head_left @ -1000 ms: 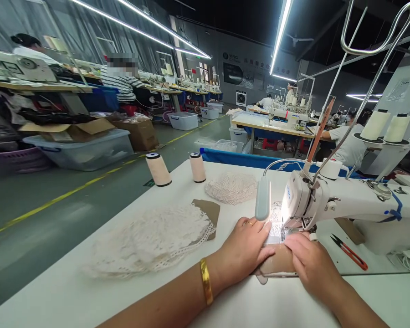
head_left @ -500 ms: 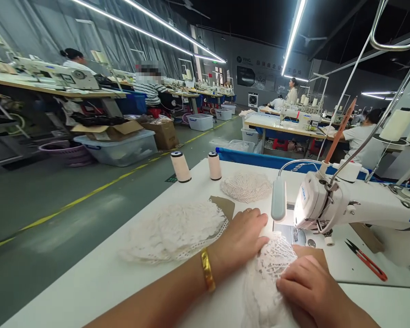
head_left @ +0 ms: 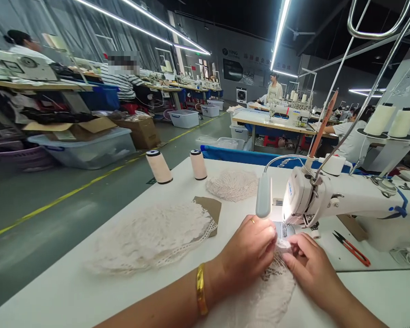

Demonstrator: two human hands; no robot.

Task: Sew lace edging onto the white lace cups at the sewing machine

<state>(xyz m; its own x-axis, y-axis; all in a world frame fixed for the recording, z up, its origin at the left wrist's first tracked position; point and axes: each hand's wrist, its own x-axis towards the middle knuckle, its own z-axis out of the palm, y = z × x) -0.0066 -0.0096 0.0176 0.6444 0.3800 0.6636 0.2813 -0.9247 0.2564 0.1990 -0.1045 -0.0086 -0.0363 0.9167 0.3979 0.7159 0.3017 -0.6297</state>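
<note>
Just in front of the needle area of the white sewing machine (head_left: 304, 196), my left hand (head_left: 253, 250) has its fingers closed on the top edge of a strip of white lace (head_left: 276, 291). My right hand (head_left: 309, 262) pinches the same lace from the other side, thumb on top. The lace hangs down toward me between both hands. A larger pile of lace (head_left: 153, 232) lies to the left, partly over a brown card piece (head_left: 210, 212). Behind it sits a smaller lace heap (head_left: 233, 184).
Two thread cones (head_left: 159, 167) (head_left: 198, 165) stand at the table's far left edge. Red-handled snips (head_left: 351, 248) lie right of the machine head. A lamp (head_left: 264, 196) hangs above my left hand. Other people sit at machines farther back.
My hands have come closer together near the needle area. My left hand has gone from lying spread beside the lace to gripping it. The view has swung slightly to the right.
</note>
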